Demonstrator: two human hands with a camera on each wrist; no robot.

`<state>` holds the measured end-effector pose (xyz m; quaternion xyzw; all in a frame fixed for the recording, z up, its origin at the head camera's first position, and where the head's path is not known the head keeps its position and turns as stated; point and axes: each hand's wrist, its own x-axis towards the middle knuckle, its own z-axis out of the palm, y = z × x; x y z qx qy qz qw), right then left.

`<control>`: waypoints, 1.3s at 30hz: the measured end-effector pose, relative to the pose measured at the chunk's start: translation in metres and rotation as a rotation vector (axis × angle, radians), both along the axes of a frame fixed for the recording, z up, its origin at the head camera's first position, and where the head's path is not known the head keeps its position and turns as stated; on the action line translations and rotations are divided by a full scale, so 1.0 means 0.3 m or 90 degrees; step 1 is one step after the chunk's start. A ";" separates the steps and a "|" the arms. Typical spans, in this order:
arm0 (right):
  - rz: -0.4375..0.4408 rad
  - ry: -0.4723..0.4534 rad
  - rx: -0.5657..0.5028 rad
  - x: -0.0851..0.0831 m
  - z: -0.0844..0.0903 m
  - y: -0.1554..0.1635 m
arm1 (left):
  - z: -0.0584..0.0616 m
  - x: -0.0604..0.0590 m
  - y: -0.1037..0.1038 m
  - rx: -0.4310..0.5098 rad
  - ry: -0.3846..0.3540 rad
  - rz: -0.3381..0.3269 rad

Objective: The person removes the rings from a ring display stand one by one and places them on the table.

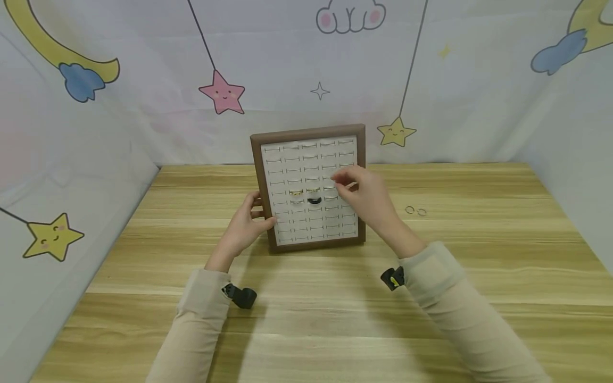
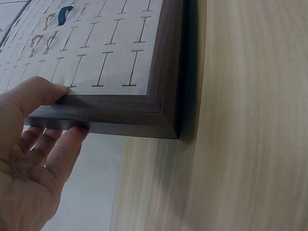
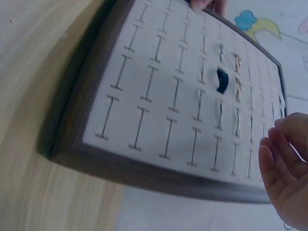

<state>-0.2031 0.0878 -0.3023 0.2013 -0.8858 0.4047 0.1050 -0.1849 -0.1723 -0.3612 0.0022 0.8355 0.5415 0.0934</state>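
A brown-framed ring display board (image 1: 316, 229) with a pale slotted face stands tilted back on the table. Its left side edge is gripped by my left hand (image 1: 246, 226), thumb on the front and fingers behind; the left wrist view shows this hand (image 2: 36, 144) close up. Two gold rings (image 1: 296, 192), a silver ring (image 2: 49, 43) and a black ring (image 1: 314, 201) sit in middle slots. In front of the board's right half is my right hand (image 1: 366, 194), fingers bent and fingertips close together. Whether anything small lies between those fingertips (image 3: 276, 132) cannot be told.
Two thin rings, a darker one (image 1: 409, 210) and a silvery one (image 1: 421, 211), lie on the wooden table (image 1: 306, 319) right of the board. A printed cloth (image 1: 287, 64) hangs behind the table's back edge. Each sleeve carries a black wrist camera (image 1: 241, 296).
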 end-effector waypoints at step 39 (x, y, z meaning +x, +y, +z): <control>-0.030 0.121 0.137 0.005 -0.092 -0.139 | -0.003 -0.003 -0.003 0.005 -0.007 -0.004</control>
